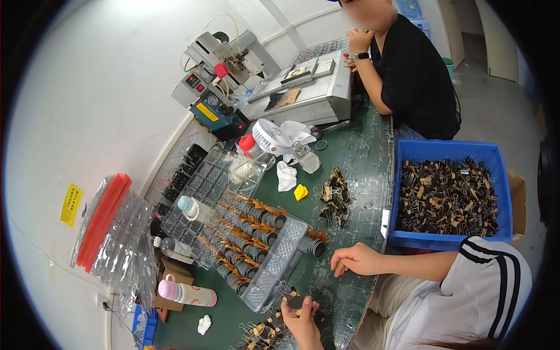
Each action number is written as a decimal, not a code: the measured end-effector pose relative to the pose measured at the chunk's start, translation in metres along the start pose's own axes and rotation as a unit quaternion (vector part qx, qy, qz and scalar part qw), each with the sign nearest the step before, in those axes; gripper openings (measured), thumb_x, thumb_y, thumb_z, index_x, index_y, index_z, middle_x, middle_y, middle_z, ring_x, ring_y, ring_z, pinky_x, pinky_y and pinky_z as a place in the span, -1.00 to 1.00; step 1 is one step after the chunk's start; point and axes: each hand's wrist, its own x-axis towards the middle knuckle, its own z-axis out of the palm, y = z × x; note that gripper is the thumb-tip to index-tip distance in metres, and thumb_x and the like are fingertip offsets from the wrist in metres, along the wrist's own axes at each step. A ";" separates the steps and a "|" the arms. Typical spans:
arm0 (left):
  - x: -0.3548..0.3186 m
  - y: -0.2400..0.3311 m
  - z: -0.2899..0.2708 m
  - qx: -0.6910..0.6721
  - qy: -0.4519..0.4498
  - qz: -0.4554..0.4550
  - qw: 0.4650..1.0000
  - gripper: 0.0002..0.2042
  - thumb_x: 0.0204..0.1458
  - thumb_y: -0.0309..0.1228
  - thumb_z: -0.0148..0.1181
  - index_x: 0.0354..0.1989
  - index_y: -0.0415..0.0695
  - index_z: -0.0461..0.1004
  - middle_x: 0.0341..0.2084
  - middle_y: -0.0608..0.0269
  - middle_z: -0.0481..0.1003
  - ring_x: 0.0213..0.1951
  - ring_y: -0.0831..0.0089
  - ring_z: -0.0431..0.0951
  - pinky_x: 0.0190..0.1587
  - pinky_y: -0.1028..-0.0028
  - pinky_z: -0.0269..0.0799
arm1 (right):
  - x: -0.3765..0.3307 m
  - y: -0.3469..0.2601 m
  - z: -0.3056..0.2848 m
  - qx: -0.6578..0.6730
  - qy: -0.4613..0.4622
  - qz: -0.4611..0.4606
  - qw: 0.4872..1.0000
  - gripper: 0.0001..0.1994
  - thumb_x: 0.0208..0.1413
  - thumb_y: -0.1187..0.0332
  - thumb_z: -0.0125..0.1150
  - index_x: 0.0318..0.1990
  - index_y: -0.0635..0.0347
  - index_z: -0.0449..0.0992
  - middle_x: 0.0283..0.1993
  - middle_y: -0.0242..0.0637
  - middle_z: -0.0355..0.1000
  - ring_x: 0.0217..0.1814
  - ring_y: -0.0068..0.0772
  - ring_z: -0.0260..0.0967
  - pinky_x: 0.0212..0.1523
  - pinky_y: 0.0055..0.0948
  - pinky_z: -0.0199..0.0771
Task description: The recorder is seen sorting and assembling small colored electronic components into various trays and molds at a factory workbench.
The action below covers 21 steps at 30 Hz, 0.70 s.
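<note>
My left hand (302,324), low in the view, has its fingers and thumb closed round a small dark round disc (296,301). Wire-handled binder clips (268,332) lie heaped beside and under that hand. My right hand (360,259) hangs over the table's edge, fingers loosely bent and slightly apart, with nothing visible in them. Close to its fingertips is a short stack of grey discs (310,246) with brown tabs. Further left, a clear plastic tray (271,277) bears several rows of stacked discs (252,251) with brown tabs.
A blue bin (507,192) full of clips stands right of the table. Another clip pile (335,198), a yellow piece (300,192), a white fan (272,137) and a pink-capped bottle (195,294) are on the green table (361,151). Beyond the machine (224,76) sits another person (417,76).
</note>
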 end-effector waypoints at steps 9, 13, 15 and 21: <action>0.000 -0.006 0.008 -0.027 0.025 -0.030 0.999 -0.80 0.12 -0.40 0.10 -0.13 -0.15 0.30 -0.45 0.19 0.50 -0.52 0.52 0.48 -0.43 0.54 0.46 | -0.006 0.000 -0.012 -0.006 -0.001 -0.008 1.000 -0.78 0.12 0.53 -0.19 -0.24 0.20 0.45 -0.41 -0.26 0.55 -0.27 -0.47 0.55 -0.25 -0.52 0.49; 0.013 -0.018 -0.004 -0.046 -0.003 -0.009 0.999 -0.75 0.15 -0.46 0.04 -0.02 -0.23 0.25 -0.27 0.12 0.50 -0.38 0.41 0.58 -0.41 0.53 0.49 | 0.004 0.004 -0.007 0.051 0.003 0.000 0.999 -0.77 0.11 0.59 -0.20 -0.26 0.26 0.46 -0.37 -0.22 0.55 -0.24 -0.47 0.55 -0.23 -0.57 0.50; 0.011 -0.018 -0.013 -0.052 -0.019 -0.015 0.998 -0.72 0.16 -0.46 0.04 0.03 -0.20 0.24 -0.12 0.12 0.45 -0.25 0.37 0.57 -0.33 0.52 0.50 | 0.007 0.003 -0.001 0.036 0.000 -0.014 0.999 -0.78 0.10 0.64 -0.19 -0.26 0.34 0.45 -0.38 -0.18 0.54 -0.23 -0.40 0.55 -0.21 -0.51 0.53; 0.033 -0.038 -0.015 0.127 -0.053 0.090 0.986 -0.44 -0.08 -0.33 0.35 0.08 -0.16 0.23 -0.26 0.21 0.46 -0.38 0.61 0.45 -0.31 0.57 0.41 | 0.008 0.039 -0.015 0.000 0.064 -0.015 0.998 -0.79 0.19 0.48 -0.18 -0.10 0.22 0.38 -0.59 -0.30 0.42 -0.59 -0.54 0.39 -0.52 -0.63 0.35</action>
